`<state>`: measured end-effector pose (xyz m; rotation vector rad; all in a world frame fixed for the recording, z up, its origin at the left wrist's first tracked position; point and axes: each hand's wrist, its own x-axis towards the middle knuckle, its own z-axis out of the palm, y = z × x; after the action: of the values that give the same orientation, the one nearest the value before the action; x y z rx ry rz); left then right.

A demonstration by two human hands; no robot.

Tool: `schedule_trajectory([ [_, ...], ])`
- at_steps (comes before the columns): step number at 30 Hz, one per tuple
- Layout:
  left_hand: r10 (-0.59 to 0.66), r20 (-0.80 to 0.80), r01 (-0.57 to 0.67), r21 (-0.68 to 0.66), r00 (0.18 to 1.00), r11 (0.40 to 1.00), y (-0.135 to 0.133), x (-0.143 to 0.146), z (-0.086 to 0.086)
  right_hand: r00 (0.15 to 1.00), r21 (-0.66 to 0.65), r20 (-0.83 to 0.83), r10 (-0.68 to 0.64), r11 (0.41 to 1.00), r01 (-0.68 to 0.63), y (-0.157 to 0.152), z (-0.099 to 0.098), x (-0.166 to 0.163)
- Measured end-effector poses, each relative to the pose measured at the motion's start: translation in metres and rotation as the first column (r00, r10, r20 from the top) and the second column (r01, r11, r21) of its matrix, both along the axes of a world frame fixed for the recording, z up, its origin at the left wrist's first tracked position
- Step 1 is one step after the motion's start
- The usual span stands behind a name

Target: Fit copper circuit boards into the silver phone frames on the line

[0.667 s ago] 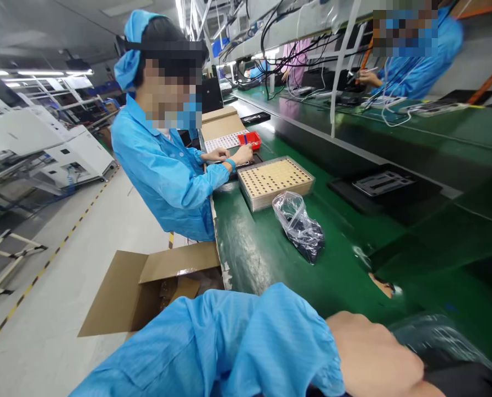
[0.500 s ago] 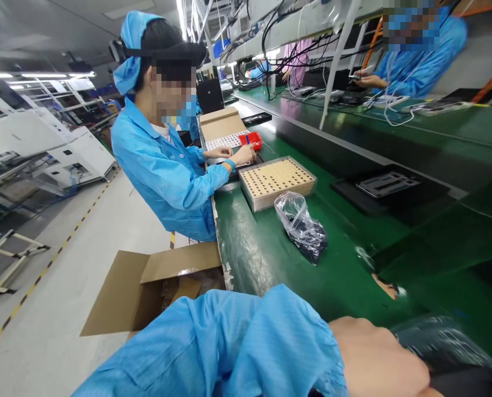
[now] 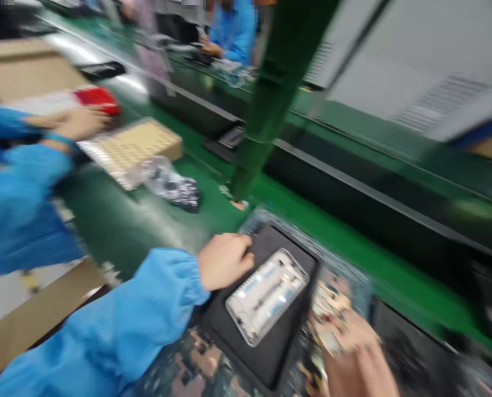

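Observation:
A black tray (image 3: 262,353) lies tilted across the bench in front of me, bearing a silver phone frame (image 3: 266,298). My left hand (image 3: 225,259) is closed at the tray's upper left edge, its fingers curled on the black rim. Beneath and around the tray is a clear-edged bin or bag (image 3: 353,275) with several brown and grey pieces (image 3: 204,355), too blurred to name. To the right of the tray, my right hand (image 3: 357,347) is among more such pieces. Motion smears its fingers, so whether it grips one is unclear.
To the left, a co-worker's hands (image 3: 80,121) work near a red bin (image 3: 101,100). A beige tray stack (image 3: 146,140) and a clear bag of dark parts (image 3: 171,184) lie on the green bench. A green post (image 3: 266,99) rises behind; an open carton (image 3: 43,314) is lower left.
My view has swung right and down, bringing the black tray, phone frame and both hands into sight. Earlier one blue-sleeved arm and its hand showed at the bottom edge.

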<state>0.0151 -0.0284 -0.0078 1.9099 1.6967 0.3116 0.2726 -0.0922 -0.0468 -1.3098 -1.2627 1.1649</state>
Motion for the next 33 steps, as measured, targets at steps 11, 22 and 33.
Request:
schedule_trajectory([
  [11, 0.052, 0.264, -0.019, -0.124, 0.963, 0.992, -0.026, 0.012, -0.002, 0.864, -0.102, -0.487, -0.125, 0.991, 0.086, -0.022, 0.016, 0.033],
  [22, -0.347, -0.149, 0.378, 0.344, 0.926, 0.860, -0.059, 0.044, -0.008, 0.923, -0.053, -0.356, -0.145, 0.989, 0.135, -0.024, 0.025, 0.051],
  [33, -0.621, 0.054, 0.485, 0.572, 0.782, 0.661, -0.066, 0.054, -0.029, 0.988, 0.232, 0.123, -0.090, 0.971, 0.060, -0.009, 0.033, 0.035],
])
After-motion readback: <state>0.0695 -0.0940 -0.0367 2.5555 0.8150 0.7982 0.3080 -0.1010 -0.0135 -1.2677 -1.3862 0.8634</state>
